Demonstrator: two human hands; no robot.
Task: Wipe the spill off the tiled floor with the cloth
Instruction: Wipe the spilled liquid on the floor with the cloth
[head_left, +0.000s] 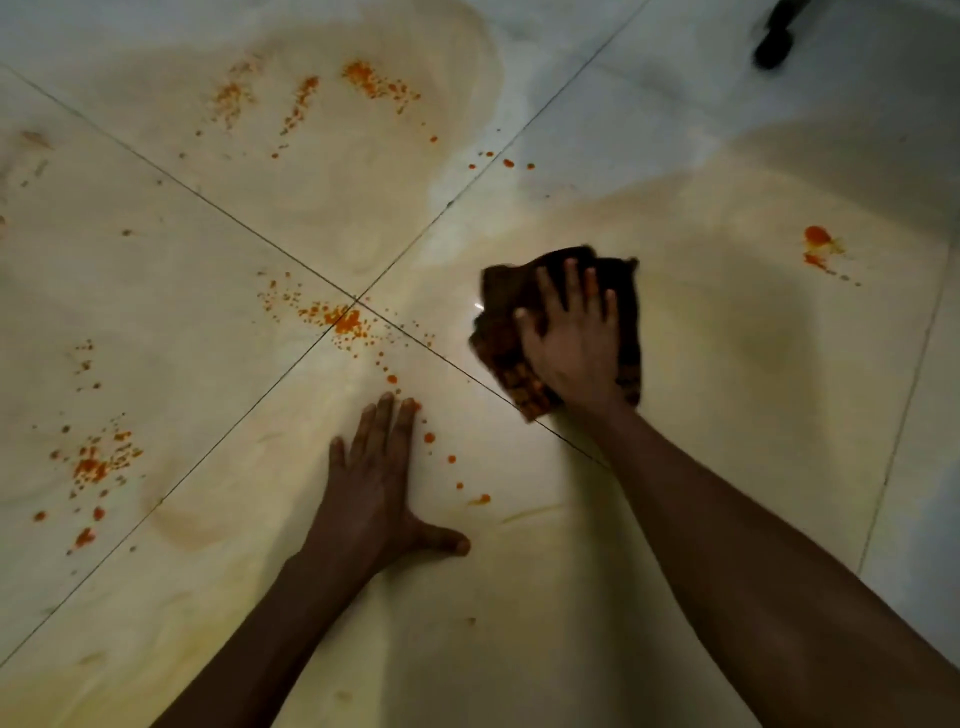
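A dark brown cloth (506, 299) with an orange-stained corner lies crumpled on the pale tiled floor (727, 415). My right hand (574, 338) presses flat on top of it, fingers spread. My left hand (376, 483) rests palm down on the bare tile, fingers apart, holding nothing. Orange spill (348, 322) is spattered where the tile joints cross, just left of the cloth. More orange patches lie at the far middle (363, 78), at the near left (93, 467) and at the right (818, 239). A yellowish smear covers much of the floor.
A dark object (776, 36), perhaps a furniture foot, stands at the top right corner. Small orange drops (452, 460) trail beside my left hand's fingertips. Grey, unsmeared tile shows along the right edge and the top.
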